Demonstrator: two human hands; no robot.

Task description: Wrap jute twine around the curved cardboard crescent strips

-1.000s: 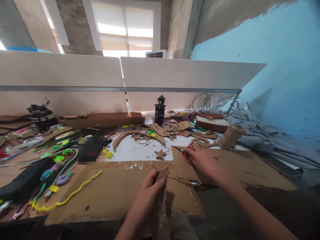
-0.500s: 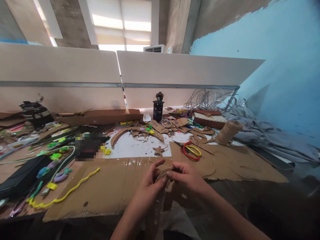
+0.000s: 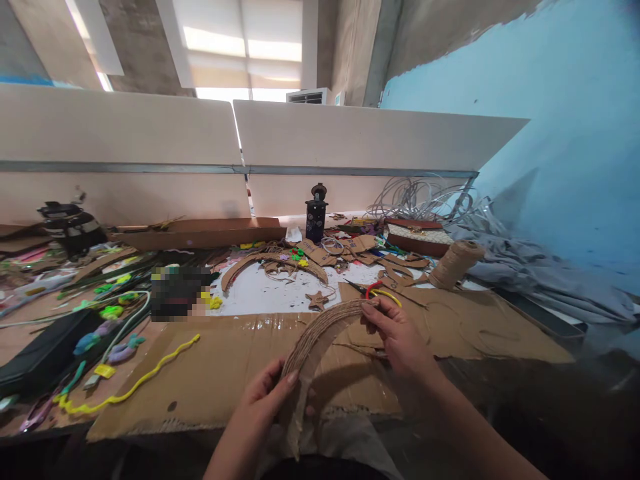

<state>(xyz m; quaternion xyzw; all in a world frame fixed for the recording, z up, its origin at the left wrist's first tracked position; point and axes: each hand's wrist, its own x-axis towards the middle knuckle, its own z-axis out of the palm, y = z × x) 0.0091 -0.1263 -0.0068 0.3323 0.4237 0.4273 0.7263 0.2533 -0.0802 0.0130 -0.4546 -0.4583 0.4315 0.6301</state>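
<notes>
Here at the near edge, the left hand point(image 3: 267, 393) has the lower part of the twine-covered arc point(image 3: 325, 323) clamped, thumb pressing across the twine rows. Up at the other end the right hand point(image 3: 395, 330) pinches the tip between thumb and fingers. And that's the change: half a second ago both hands are bunched together on the twine; now they're spread wide, and the whole curve opens out between them. The scissors, in the right hand a second ago, are down on the cardboard, so both hands are free for the arc. To my eye this is a look-over of the rows, with the cutting paused.

Edges now. The arc's lower end drops past the ragged front edge of the cardboard sheet point(image 3: 210, 373), over the lap. Leftward there's a good stretch of bare cardboard before the yellow fuzzy strip point(image 3: 115, 402), so that's the side with room to swing. The right is tighter: the scissors point(image 3: 362, 290) lie just beyond the right hand, blades pointing leftward, an easy snag if it pushes forward. Past the sheet sits the star point(image 3: 317, 300), near the arc's top; farther back, a second arc point(image 3: 235, 270), the twine spool point(image 3: 456, 265) standing tilted at the right, and the dark bottle point(image 3: 315, 223) before the pale partition point(image 3: 375, 143).
</notes>
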